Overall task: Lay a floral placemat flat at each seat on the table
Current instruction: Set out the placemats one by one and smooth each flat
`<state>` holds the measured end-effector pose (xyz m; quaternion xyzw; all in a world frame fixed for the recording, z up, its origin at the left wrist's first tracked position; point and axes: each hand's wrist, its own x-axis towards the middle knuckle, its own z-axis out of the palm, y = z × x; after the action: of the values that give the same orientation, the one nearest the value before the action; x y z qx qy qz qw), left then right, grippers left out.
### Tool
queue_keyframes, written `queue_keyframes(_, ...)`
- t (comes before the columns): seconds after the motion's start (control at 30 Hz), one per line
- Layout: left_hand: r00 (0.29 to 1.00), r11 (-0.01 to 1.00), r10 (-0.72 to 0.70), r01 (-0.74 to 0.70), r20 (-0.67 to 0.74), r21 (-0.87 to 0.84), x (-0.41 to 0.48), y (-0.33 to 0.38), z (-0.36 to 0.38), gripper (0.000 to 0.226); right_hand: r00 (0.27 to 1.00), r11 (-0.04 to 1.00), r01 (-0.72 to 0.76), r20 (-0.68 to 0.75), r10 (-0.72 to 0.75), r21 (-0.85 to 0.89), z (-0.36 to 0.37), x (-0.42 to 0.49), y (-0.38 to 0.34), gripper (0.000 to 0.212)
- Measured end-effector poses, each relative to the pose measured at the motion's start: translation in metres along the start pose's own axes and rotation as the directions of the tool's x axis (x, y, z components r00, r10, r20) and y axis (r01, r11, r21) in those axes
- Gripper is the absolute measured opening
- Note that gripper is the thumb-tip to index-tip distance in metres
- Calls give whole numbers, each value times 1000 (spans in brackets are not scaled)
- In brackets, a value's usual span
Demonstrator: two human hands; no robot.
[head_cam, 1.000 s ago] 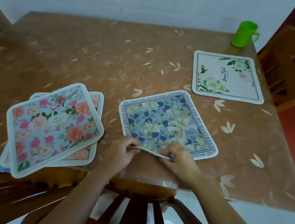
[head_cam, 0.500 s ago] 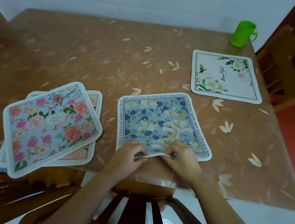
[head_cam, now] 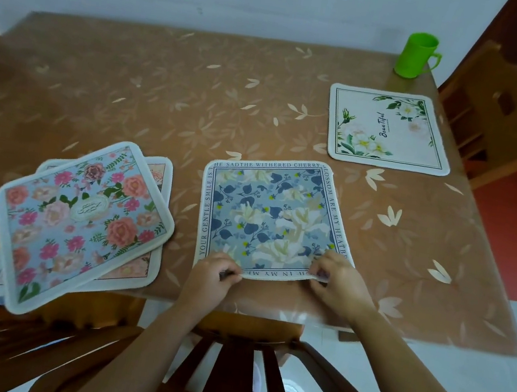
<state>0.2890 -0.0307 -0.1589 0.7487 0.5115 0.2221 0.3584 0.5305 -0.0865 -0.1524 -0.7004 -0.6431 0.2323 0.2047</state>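
The blue placemat [head_cam: 272,219] lies at the near edge of the table [head_cam: 132,95], in front of the chair back [head_cam: 246,370]; we pinch its near hem, our left hand [head_cam: 214,277] closed on the near-left corner, our right hand [head_cam: 339,282] closed on the near-right, likely to square it to this seat; it is nearly square, with no clear long axis, sides running almost straight away from us; the white placemat [head_cam: 389,129] already lies flat at the right-hand seat; the pink placemats [head_cam: 81,220] wait stacked, overhanging the table edge, well apart from the green mug [head_cam: 416,55].
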Motion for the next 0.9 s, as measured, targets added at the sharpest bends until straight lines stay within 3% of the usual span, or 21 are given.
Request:
queue_keyframes(0.3,997,999,-25,22,71,41,-2,-16,7,6,995,996,-82,66,81,19,9,-11,4,6)
queue_keyframes(0.63,995,967,50,-71,91,243,-10,-28,12,9,988,992,-124,88,126,-30,15,-23,25,14)
queue_keyframes(0.9,991,946,92,-119,101,302,-10,-26,9,8,993,996,-77,90,80,-32,19,-22,24,12)
